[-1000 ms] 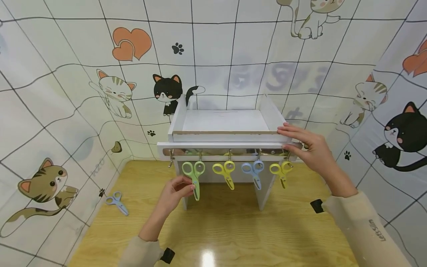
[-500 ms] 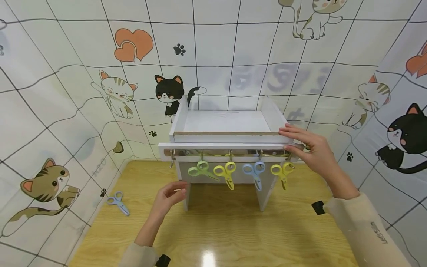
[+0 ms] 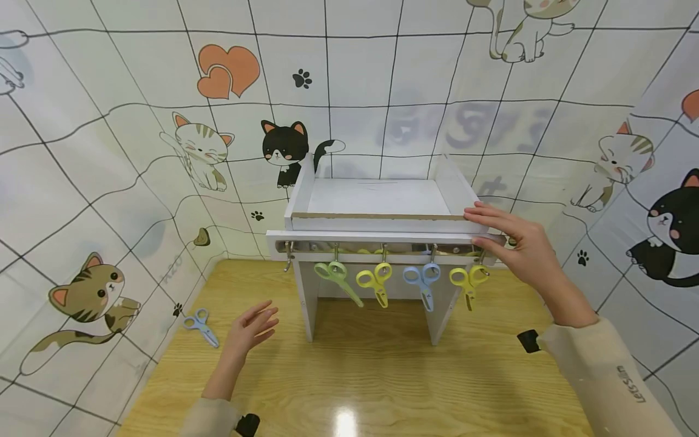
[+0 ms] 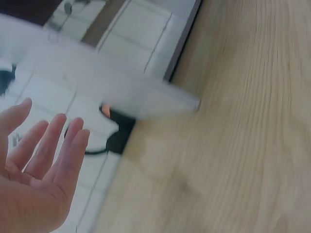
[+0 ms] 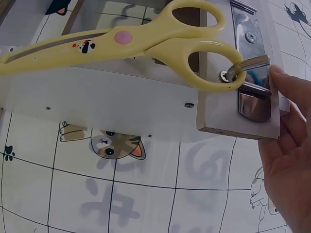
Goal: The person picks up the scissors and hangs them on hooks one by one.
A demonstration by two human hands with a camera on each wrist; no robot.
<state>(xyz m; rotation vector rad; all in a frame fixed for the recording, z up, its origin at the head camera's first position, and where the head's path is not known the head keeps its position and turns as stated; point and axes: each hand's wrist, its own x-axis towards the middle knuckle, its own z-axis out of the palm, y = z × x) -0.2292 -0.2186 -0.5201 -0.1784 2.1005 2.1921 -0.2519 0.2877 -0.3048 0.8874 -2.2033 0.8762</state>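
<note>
My left hand (image 3: pixel 246 331) is held above the table with its fingers spread and nothing in it, left of the white shelf (image 3: pixel 366 224). With thumb in front and fingers over the top, my right hand (image 3: pixel 519 246) grips the shelf's right end. From the hooks on the metal hook rail (image 3: pixel 360 247) hang green scissors (image 3: pixel 340 280), yellow scissors (image 3: pixel 377 283), blue scissors (image 3: pixel 423 282) and another pair of yellow scissors (image 3: pixel 468 281). The right wrist view shows the yellow scissors (image 5: pixel 131 39) at that end with one handle loop over its hook. The leftmost hook (image 3: pixel 289 256) bears nothing.
Another pair of blue scissors (image 3: pixel 202 328) lies on the wooden table (image 3: pixel 371 382) at the left, close to the wall. A cat-patterned tiled cloth (image 3: pixel 360 73) surrounds the table at the back and sides. Two legs (image 3: pixel 307 303) carry the shelf.
My left hand has let go of the green scissors and drawn back left, its fingers opening. The green scissors swung on their hook and now hang slanted. The right hand keeps its grip.
</note>
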